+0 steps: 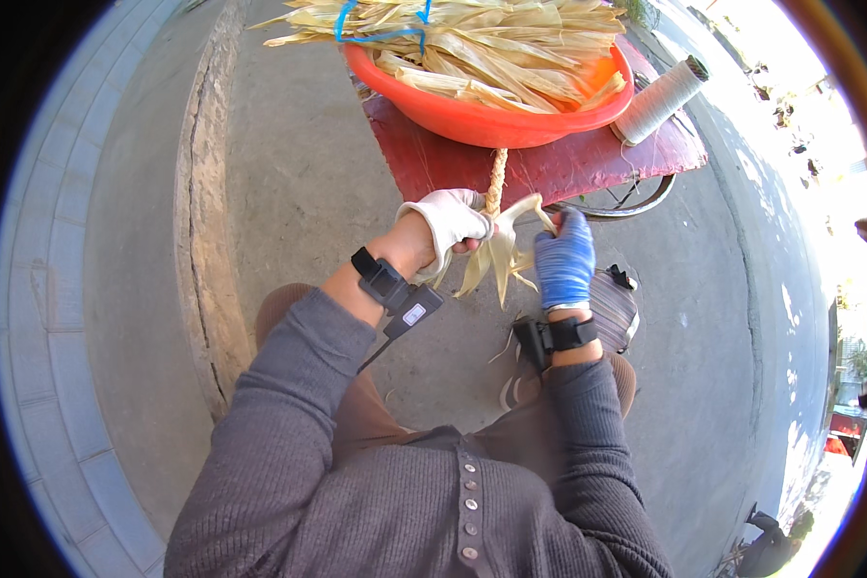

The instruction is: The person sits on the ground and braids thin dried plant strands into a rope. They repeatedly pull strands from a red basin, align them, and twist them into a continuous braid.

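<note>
A braided cord of dried corn husk [498,177] hangs down from beneath the red basin's front rim. Its lower end sits in the grip of my left hand [455,225], which wears a white fingerless glove. Loose husk strips [502,253] fan out below that grip. One strip arches over to the right, pinched between the thumb and fingers of my right hand [565,253], in a blue glove. Above both hands, the red plastic basin [469,134] holds many pale corn husks [491,50], with a blue tie [383,35] around a bundle of them.
The basin stands on a worn red board [433,162]. A large thread spool [661,101] is beside it, and a wheel rim [636,209] shows under the board. A striped object [614,311] lies by my right wrist. A concrete kerb [206,180] runs along the left.
</note>
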A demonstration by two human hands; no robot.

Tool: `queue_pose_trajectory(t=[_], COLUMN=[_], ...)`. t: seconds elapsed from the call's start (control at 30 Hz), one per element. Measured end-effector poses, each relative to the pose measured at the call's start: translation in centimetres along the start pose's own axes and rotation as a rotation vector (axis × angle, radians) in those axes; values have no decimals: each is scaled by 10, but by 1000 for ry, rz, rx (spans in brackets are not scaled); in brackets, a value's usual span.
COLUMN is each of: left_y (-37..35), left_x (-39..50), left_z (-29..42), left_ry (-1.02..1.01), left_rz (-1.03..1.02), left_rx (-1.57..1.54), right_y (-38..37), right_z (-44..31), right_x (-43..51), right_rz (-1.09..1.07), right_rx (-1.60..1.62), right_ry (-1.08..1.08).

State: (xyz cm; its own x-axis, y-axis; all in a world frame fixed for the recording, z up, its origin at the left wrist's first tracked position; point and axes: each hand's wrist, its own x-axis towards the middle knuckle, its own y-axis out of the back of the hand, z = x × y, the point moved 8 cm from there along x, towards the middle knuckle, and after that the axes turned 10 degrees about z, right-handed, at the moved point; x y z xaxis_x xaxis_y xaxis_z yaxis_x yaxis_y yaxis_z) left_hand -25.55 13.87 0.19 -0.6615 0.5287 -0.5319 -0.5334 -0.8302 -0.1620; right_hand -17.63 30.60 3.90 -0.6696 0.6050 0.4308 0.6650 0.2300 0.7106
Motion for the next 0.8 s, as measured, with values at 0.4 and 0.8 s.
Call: queue_pose_trajectory(t=[0.4, 0.8], left_y=[-1, -1], left_x=[0, 4], left_z=[1, 0], left_ry=[8, 22], left_rz=[-20, -79], left_rx=[-106, 5], right_y=[324, 36], right_z=[154, -51], right_x=[40, -20], right_rz=[736, -383], right_rx=[136, 805], right_ry=[-389, -553])
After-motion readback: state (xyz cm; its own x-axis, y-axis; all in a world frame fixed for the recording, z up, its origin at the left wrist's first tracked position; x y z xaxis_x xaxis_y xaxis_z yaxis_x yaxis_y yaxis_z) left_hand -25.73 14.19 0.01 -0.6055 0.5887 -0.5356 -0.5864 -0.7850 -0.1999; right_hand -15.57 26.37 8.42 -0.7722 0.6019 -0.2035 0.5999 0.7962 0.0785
